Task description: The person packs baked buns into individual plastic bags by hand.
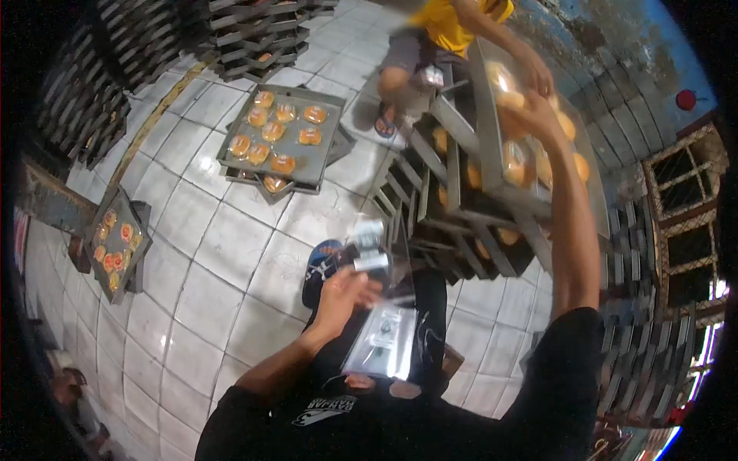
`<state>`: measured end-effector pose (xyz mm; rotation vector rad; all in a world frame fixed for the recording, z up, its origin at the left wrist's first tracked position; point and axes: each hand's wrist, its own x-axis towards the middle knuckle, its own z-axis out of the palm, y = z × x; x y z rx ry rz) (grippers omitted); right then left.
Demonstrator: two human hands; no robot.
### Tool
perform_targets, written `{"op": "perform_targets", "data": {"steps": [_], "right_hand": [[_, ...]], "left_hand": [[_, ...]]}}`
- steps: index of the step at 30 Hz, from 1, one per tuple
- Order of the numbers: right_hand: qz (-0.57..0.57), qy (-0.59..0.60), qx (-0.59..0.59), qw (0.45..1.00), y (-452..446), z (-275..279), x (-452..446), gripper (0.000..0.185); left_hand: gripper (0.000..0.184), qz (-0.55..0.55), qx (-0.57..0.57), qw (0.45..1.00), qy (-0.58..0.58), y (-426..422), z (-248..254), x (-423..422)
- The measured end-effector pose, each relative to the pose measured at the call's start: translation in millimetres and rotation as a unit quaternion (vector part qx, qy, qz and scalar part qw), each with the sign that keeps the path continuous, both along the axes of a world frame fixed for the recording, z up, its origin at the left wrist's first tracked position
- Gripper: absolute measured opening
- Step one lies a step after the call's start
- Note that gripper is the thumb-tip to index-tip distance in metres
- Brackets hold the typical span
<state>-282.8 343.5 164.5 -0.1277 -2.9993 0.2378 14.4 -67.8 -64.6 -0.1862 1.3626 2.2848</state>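
My left hand [347, 298] is over my lap, its fingers closed on a clear plastic bag [367, 234] with a printed label, blurred by motion. A stack of clear printed bags [384, 338] lies on my lap below it. My right hand [532, 121] reaches into a raised metal tray [492, 165] at the upper right, its fingers at a golden bun [510, 100]; the grip is slightly blurred. More buns [516, 165] lie in this tray. Another person's hand [540, 77] is in the same tray, just above mine.
That tray tops a criss-cross stack of bun-filled trays [453, 184]. On the tiled floor, a tray [327, 157] bears several wrapped buns, and a smaller stack [138, 253] stands at the left. Tall tray stacks [254, 34] line the back. A person in yellow [450, 31] sits opposite.
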Motion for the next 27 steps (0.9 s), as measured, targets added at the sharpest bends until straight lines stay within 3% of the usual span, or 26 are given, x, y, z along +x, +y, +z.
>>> {"op": "perform_targets", "data": {"steps": [2,3,6,8,10,12,14,15,17,18,20,21,22,24,26,27], "right_hand": [[0.105,0.004,-0.252,0.962,-35.9,9.9,51.5,0.058],[0.080,-0.051,-0.240,0.966,-45.5,25.1,64.9,0.052],[0.093,0.211,-0.259,0.938,-84.4,40.2,130.7,0.055],[0.081,0.223,-0.455,0.858,-139.8,34.1,200.3,0.059],[0.098,0.124,-0.568,0.808,-178.0,0.4,255.7,0.057],[0.075,0.064,-0.510,0.854,-210.9,-56.8,303.7,0.052],[0.279,0.163,-0.312,0.893,-224.6,-104.1,330.2,0.052],[0.276,0.166,-0.314,0.893,-215.8,-123.8,330.1,0.052],[0.257,0.233,-0.181,0.920,-198.6,-150.5,333.0,0.053],[0.212,0.267,-0.221,0.914,-200.6,-149.8,333.8,0.050],[0.280,0.292,-0.229,0.885,-204.4,-138.5,334.0,0.047],[0.271,0.257,-0.158,0.914,-207.1,-136.1,338.6,0.047],[0.263,0.260,-0.158,0.915,-214.1,-135.5,342.0,0.047],[0.217,0.226,-0.144,0.939,-237.5,-138.7,345.7,0.052],[0.254,0.129,-0.244,0.927,-261.6,-171.6,354.9,0.064],[0.257,0.119,-0.203,0.937,-265.8,-187.5,355.4,0.064]], "left_hand": [[0.032,0.012,0.063,0.998,-0.022,3.1,0.5,-6.6],[0.030,0.039,0.091,0.995,-0.023,6.6,-7.9,-8.5],[0.020,0.076,0.167,0.977,-0.106,10.2,16.7,-39.2],[0.019,0.131,0.172,0.968,-0.126,15.4,4.5,-62.5],[0.024,0.128,0.165,0.968,-0.136,21.4,-2.1,-80.2],[0.030,0.115,0.153,0.970,-0.147,26.9,4.7,-85.0],[0.024,0.066,0.159,0.964,-0.204,34.4,12.4,-84.4],[0.031,0.036,0.187,0.961,-0.200,41.0,6.4,-81.5],[0.035,-0.006,0.185,0.967,-0.173,46.8,31.0,-62.3],[0.039,-0.044,0.186,0.971,-0.142,48.2,47.1,-53.4],[0.041,-0.039,0.190,0.962,-0.192,52.3,60.2,-35.3],[0.043,-0.038,0.202,0.959,-0.197,49.6,64.9,-25.9],[0.044,-0.037,0.213,0.955,-0.202,43.8,67.3,-19.7],[0.046,-0.015,0.251,0.954,-0.162,32.2,53.3,-22.2],[0.045,-0.122,0.367,0.914,-0.124,-1.4,6.3,-36.8],[0.045,-0.120,0.357,0.918,-0.124,-1.6,12.5,-23.0]]}}
